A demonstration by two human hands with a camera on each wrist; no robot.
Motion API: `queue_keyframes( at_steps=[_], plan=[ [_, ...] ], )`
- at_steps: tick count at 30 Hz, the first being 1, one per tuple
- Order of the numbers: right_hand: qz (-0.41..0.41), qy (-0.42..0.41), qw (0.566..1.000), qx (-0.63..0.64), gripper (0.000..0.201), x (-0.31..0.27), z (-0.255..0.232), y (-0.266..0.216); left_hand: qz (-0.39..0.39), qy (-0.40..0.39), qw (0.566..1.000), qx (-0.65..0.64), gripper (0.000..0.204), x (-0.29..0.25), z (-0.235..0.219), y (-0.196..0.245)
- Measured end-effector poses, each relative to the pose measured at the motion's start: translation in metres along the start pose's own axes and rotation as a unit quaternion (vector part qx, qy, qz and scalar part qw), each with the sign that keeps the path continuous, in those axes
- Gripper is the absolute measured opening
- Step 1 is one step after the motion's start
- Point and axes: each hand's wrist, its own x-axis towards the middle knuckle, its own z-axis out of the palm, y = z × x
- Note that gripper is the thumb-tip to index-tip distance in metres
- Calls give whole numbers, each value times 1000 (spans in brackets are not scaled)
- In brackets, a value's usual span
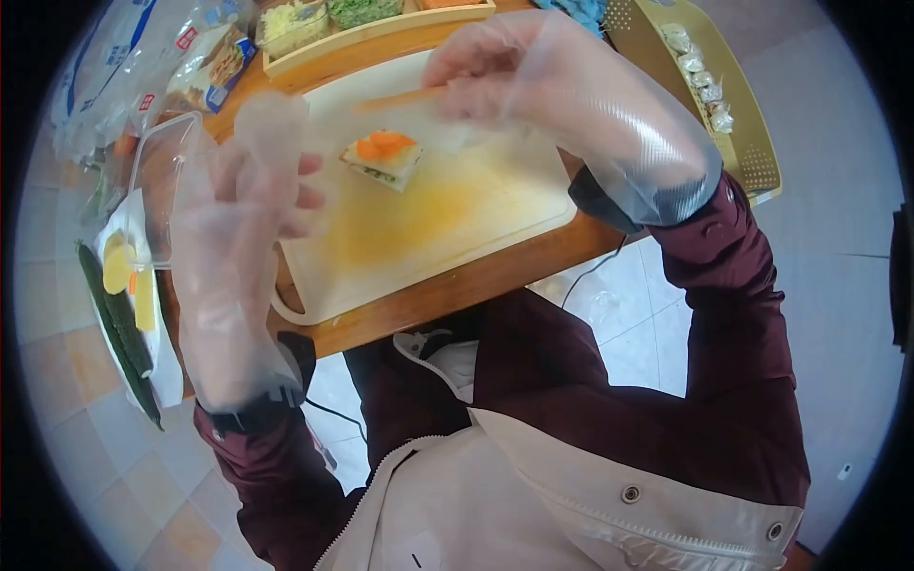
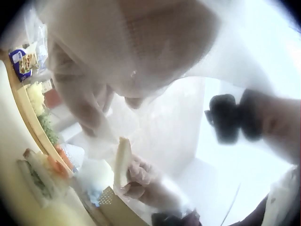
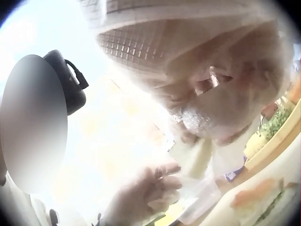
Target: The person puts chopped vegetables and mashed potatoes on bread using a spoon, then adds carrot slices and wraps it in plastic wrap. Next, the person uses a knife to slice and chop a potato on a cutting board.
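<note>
My right hand [image 1: 533, 81], in a clear plastic glove, pinches a slice of bread [image 2: 123, 162] above the far side of the white cutting board [image 1: 524, 195]. The slice is blurred and edge-on in the head view. On the board lies an open-faced sandwich piece [image 1: 383, 157], with shredded orange filling on top and green at its cut side. My left hand [image 1: 228, 209], gloved as well, hovers over the board's left edge. Its fingers are loosely spread, with nothing between them.
A wooden tray [image 1: 381, 38] with tubs of pale, green and orange shreds stands at the back. To the left are plastic packaging [image 1: 124, 67], a clear container [image 1: 157, 190] and a white plate [image 1: 171, 362] with cucumbers. A yellow perforated basket [image 1: 752, 143] holds several small wrapped pieces.
</note>
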Motion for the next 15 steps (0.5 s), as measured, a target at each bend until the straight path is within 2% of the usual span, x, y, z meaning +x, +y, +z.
queue_keyframes(
  at_steps=[2, 3, 5, 6, 7, 8, 9, 10, 11, 12, 13, 15],
  plan=[
    [123, -96, 987, 38, 52, 17, -17, -28, 18, -33, 999, -38, 41, 6, -2, 0],
    [67, -124, 988, 64, 39, 19, -21, -26, 18, -30, 999, -37, 41, 10, 0, 0],
    [13, -153, 984, 90, 30, 27, -21, -22, 64, -19, 995, 78, 48, 19, 5, -2],
    [45, -157, 986, 41, 31, 35, -16, -22, 63, -18, 995, 77, 48, 24, 1, -10],
    [61, -158, 985, 17, 31, 43, -9, -6, 160, -34, 961, 225, 44, 32, -9, -23],
    [76, -160, 984, -7, 32, 50, -3, 9, 204, -45, 931, 298, 43, 36, -9, -26],
    [-79, -94, 992, -21, 28, 57, 16, 51, 251, -49, 895, 366, 41, 40, -10, -29],
    [-232, -26, 972, -35, 24, 59, 28, 58, 187, -43, 949, 249, 39, 40, -2, -26],
    [-233, -28, 972, -33, 24, 61, 28, 65, 119, -35, 984, 126, 37, 40, 5, -24],
    [-314, 14, 933, -177, 23, 62, 29, 72, 118, -34, 984, 127, 37, 38, 9, -18],
    [-385, 56, 865, -315, 22, 61, 30, 68, 88, -46, 987, 130, 34, 35, 12, -9],
    [-377, 54, 880, -284, 22, 54, 30, 61, 56, -57, 988, 134, 32, 35, 13, -8]
  ],
)
